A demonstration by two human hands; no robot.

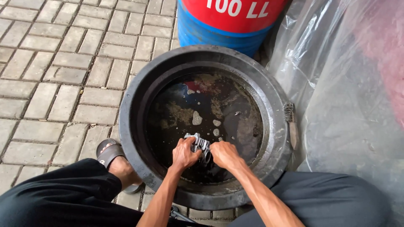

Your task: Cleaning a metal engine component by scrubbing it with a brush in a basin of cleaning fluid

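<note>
Left hand (184,154) & right hand (224,154) both gripping grey metal part (198,143), over dark liquid in black basin (130,126), wire brush (290,124) on rim

Both hands cover most of the metal part (201,145), and the top edge cuts off the blue drum (210,31) at 12 o'clock.

An outdoor repair yard is showing itself: brick paving (54,75) lying left of the oily black basin (139,126), a blue drum (210,31) standing behind it.

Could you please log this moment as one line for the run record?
left hand: gripping metal part | right hand: gripping same part | part over dark liquid in black basin | brush on basin rim
</note>
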